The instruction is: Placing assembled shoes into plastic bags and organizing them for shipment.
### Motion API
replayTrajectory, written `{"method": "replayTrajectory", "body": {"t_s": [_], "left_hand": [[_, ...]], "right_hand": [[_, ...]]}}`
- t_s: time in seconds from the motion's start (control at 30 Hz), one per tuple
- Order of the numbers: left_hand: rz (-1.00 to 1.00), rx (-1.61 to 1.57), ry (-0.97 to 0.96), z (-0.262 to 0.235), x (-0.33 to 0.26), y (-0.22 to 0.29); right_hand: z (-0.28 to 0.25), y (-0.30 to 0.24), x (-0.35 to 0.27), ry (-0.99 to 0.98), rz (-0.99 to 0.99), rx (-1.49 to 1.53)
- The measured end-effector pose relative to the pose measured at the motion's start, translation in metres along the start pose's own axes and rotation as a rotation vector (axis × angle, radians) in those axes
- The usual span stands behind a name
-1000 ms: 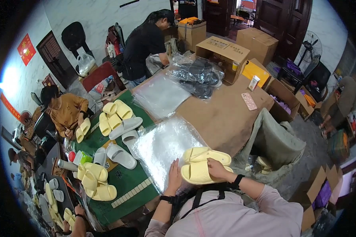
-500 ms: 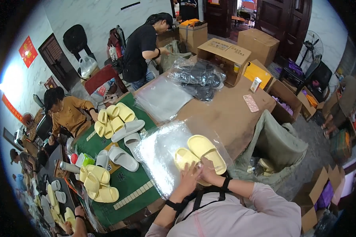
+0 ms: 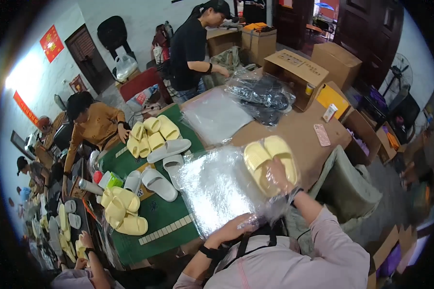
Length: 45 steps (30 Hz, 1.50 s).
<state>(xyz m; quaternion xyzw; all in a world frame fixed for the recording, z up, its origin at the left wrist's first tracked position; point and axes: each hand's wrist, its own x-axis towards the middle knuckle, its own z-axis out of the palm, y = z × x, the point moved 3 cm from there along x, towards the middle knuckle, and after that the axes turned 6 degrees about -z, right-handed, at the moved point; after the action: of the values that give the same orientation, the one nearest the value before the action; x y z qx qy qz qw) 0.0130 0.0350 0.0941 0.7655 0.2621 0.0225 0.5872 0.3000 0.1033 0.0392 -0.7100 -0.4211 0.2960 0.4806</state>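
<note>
A pair of pale yellow slippers lies side by side at the right end of a stack of clear plastic bags, with clear film around them. My right hand is on the slippers, gripping them near their heel ends; its fingers are partly smeared by motion. My left hand rests on the near edge of the shiny bags, fingers stretched out and no slipper in it. To the left, grey slippers and a pile of yellow slippers lie on the green table mat.
More yellow slippers lie at the mat's far side, near a co-worker in mustard. Another person in black stands behind wrapped dark goods. A phone and an open carton are at the right; draped cloth hangs beside me.
The yellow slippers and my right hand have moved right and away from me. My left hand has left the slippers for the bags' near edge. The view has shifted a little.
</note>
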Motion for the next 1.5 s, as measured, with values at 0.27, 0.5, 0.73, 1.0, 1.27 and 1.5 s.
{"method": "replayTrajectory", "body": {"t_s": [0.27, 0.5, 0.73, 1.0, 1.27, 1.5], "left_hand": [[-0.233, 0.138, 0.445, -0.023, -0.024, -0.099], [-0.461, -0.028, 0.939, -0.093, -0.052, -0.202], [-0.678, -0.402, 1.344, -0.174, -0.059, -0.259], [-0.522, -0.683, 1.142, -0.221, -0.053, -0.329], [-1.033, 0.504, 0.626, -0.245, -0.052, -0.364], [-0.87, 1.489, 0.756, -0.25, -0.055, -0.337]], "right_hand": [[-0.065, 0.096, -0.002, -0.303, -0.13, -0.873], [0.015, 0.008, -0.118, -0.044, -0.317, -0.592], [0.179, -0.017, -0.155, -0.936, -0.514, -0.61], [0.258, 0.151, -0.191, -1.011, -0.536, -0.792], [0.249, 0.126, -0.16, -0.766, 0.06, -0.32], [0.274, 0.11, -0.168, -0.923, -0.056, -0.258]]}}
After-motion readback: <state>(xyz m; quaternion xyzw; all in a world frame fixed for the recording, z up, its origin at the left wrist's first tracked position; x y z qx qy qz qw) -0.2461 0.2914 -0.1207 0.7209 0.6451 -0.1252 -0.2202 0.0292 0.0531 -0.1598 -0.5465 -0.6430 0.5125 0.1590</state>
